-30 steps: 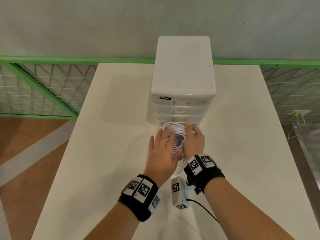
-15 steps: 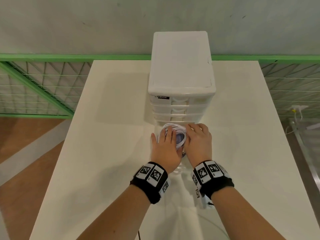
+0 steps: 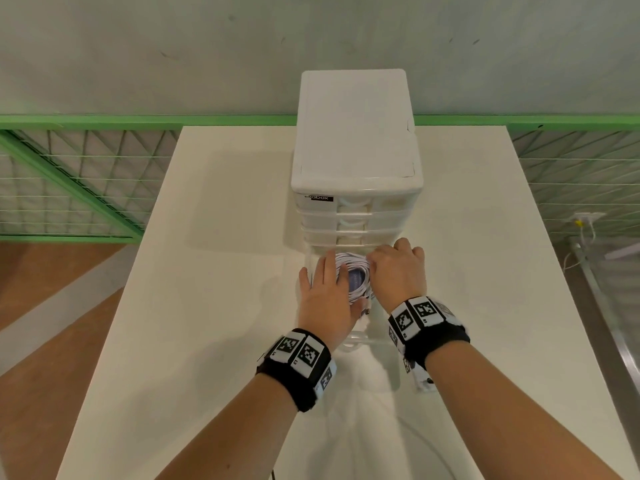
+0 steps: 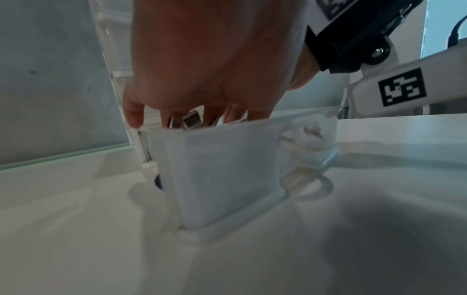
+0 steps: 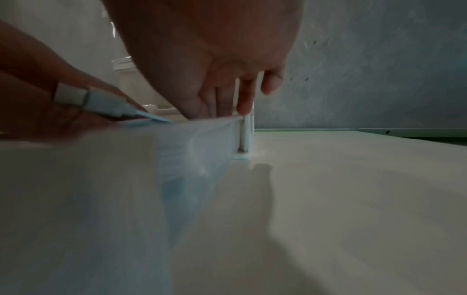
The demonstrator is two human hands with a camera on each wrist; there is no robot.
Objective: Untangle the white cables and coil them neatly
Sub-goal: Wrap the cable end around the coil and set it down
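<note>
A coil of white cables point(image 3: 353, 271) lies in the pulled-out translucent bottom drawer point(image 4: 227, 169) of a white drawer unit point(image 3: 356, 133). My left hand point(image 3: 325, 296) lies flat on the coil's left side, fingers straight and pointing into the drawer. My right hand point(image 3: 394, 271) is at the coil's right side, knuckles up and fingers bent down to the drawer's far right corner. A white cable plug point(image 5: 83, 99) lies against my left hand. Metal plug ends point(image 4: 192, 121) show under my left fingers. Much of the coil is hidden by both hands.
The drawer unit stands at the back middle of the white table point(image 3: 214, 271), against a grey wall. Its upper drawers point(image 3: 353, 220) are closed. A green wire fence point(image 3: 69, 188) runs behind both sides. Wooden floor lies to the left.
Both hands have moved forward over the drawer. The left hand has settled lower on the coil. The right hand has shifted to the coil's far right side with its fingers bent down.
</note>
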